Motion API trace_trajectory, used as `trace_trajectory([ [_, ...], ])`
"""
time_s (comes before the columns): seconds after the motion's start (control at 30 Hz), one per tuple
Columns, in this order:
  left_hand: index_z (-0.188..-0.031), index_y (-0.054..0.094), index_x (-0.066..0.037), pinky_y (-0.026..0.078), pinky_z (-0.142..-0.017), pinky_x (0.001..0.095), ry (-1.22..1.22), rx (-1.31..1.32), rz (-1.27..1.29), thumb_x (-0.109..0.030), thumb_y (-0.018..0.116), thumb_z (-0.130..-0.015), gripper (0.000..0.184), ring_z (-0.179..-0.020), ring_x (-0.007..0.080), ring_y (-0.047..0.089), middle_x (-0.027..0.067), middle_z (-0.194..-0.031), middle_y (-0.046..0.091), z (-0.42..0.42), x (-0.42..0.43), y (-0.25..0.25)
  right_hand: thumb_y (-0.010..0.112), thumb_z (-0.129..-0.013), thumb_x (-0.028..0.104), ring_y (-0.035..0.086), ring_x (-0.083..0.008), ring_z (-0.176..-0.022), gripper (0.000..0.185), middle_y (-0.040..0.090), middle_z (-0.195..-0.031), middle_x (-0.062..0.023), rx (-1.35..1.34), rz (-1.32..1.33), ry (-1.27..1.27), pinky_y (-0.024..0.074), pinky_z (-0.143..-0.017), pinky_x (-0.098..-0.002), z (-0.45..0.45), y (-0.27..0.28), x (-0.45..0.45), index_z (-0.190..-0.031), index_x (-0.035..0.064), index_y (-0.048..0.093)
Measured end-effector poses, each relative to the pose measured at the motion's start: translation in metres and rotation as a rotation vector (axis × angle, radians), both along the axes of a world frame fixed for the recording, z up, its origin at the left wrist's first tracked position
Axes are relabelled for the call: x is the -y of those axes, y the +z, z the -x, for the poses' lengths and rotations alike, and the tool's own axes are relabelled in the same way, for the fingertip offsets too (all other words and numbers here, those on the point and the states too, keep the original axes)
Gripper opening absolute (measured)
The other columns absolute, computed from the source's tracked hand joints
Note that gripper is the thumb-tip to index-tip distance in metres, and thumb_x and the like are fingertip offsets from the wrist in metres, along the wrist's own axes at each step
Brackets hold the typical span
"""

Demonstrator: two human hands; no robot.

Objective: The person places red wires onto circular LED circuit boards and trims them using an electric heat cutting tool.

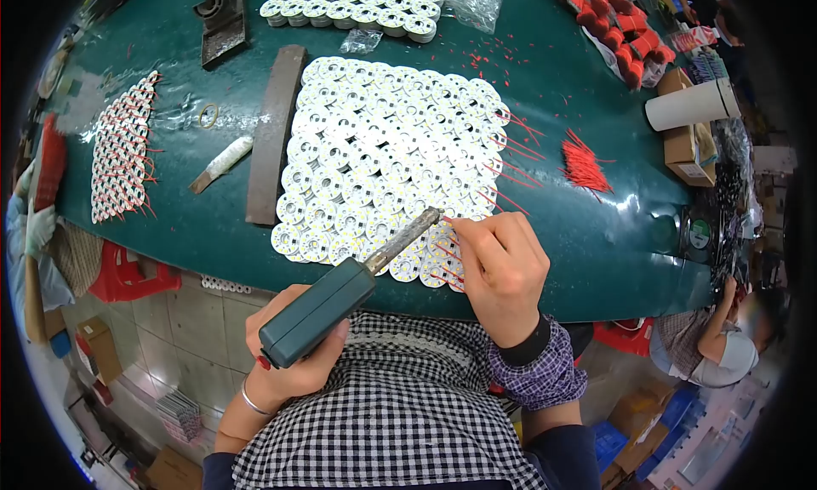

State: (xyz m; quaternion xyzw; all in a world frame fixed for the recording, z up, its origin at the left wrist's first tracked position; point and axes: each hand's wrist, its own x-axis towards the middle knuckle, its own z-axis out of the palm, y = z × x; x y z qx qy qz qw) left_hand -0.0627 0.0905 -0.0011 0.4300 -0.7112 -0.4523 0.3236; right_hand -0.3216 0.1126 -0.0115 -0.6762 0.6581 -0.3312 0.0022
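My left hand is wrapped round the dark green body of a soldering iron. Its metal barrel points up and right, and the tip lies over the lower right part of a sheet of round white LED boards. Right at that tip, my right hand has its thumb and forefinger pinched on a thin red wire; the fingers hide most of it. Other red wires stick out from boards along the sheet's right edge. Whether the tip touches a board cannot be made out.
A brown bar borders the sheet on the left. A red wire pile lies to the right, wire bundles at the back. Wired boards and a wrapped blade lie left. Other people sit at both sides.
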Motion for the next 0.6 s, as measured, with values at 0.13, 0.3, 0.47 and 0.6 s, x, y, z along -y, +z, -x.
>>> trace_trajectory([
  [0.13, -0.096, 0.072, 0.004, 0.054, -0.062, 0.0277, -0.012, 0.023, 0.05, 0.002, 0.076, -0.074, 0.023, -0.069, 0.0189, 0.069, 0.0121, -0.09, 0.07, 0.003, 0.004, 0.0, 0.075, -0.074, -0.006, 0.058, -0.0219, -0.07, 0.024, 0.056, -0.077, -0.0059, -0.009, -0.01, -0.006, 0.0482, -0.058, -0.0349, -0.001, 0.001, 0.0, -0.095, 0.0023, 0.071],
  [0.3, -0.091, 0.072, 0.003, 0.053, -0.059, 0.0279, -0.004, 0.032, 0.056, 0.001, 0.077, -0.073, 0.019, -0.066, 0.0189, 0.067, 0.0103, -0.085, 0.068, 0.007, 0.005, 0.003, 0.074, -0.073, -0.007, 0.057, -0.0218, -0.07, 0.024, 0.056, -0.077, -0.0063, -0.019, -0.025, -0.006, 0.0483, -0.058, -0.0347, -0.001, 0.002, 0.0, -0.095, 0.001, 0.071],
  [0.47, -0.089, 0.072, 0.002, 0.051, -0.056, 0.0285, -0.014, 0.078, 0.122, 0.001, 0.077, -0.071, 0.019, -0.064, 0.0205, 0.066, 0.0119, -0.084, 0.067, 0.008, 0.005, 0.004, 0.074, -0.073, -0.007, 0.057, -0.0215, -0.07, 0.023, 0.055, -0.077, -0.0061, -0.024, -0.027, -0.003, 0.0482, -0.057, -0.0342, -0.001, 0.003, 0.0, -0.095, 0.001, 0.071],
  [0.6, -0.091, 0.072, 0.003, 0.051, -0.055, 0.0287, 0.018, 0.066, 0.041, 0.001, 0.077, -0.071, 0.02, -0.063, 0.0207, 0.065, 0.0133, -0.085, 0.068, -0.003, -0.006, -0.003, 0.074, -0.073, -0.007, 0.057, -0.0215, -0.071, 0.023, 0.056, -0.077, -0.0058, -0.014, -0.028, 0.0, 0.0481, -0.058, -0.0338, -0.001, 0.004, 0.001, -0.094, 0.0011, 0.071],
])
